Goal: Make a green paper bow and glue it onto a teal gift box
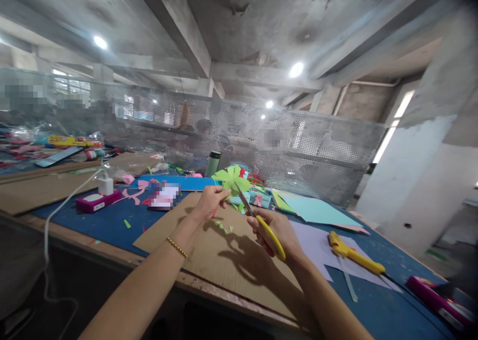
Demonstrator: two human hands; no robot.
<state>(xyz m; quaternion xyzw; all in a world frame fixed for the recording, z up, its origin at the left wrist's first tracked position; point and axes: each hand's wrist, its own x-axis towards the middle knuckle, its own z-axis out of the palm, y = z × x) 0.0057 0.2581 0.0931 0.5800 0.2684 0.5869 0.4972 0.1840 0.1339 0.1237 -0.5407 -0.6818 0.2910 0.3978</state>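
Note:
My left hand (pixel 209 203) is closed in a pinch on a light green paper cut-out (pixel 230 179) with pointed, leaf-like lobes, held up above the table. My right hand (pixel 275 232) grips yellow-handled scissors (pixel 261 225); the blades point up and left into the lower edge of the green paper. Small green paper scraps (pixel 224 226) lie on the brown cardboard sheet (pixel 209 255) under both hands. A bead bracelet sits on my left wrist.
The blue table (pixel 108 220) carries a yellow glue gun (pixel 353 253) on pale purple paper at right, teal paper sheets (pixel 317 210), a green bottle (pixel 213 163), a white charger with cable on a magenta box (pixel 97 200), and pink scraps. A perforated metal screen (pixel 261 146) stands behind, with people beyond it.

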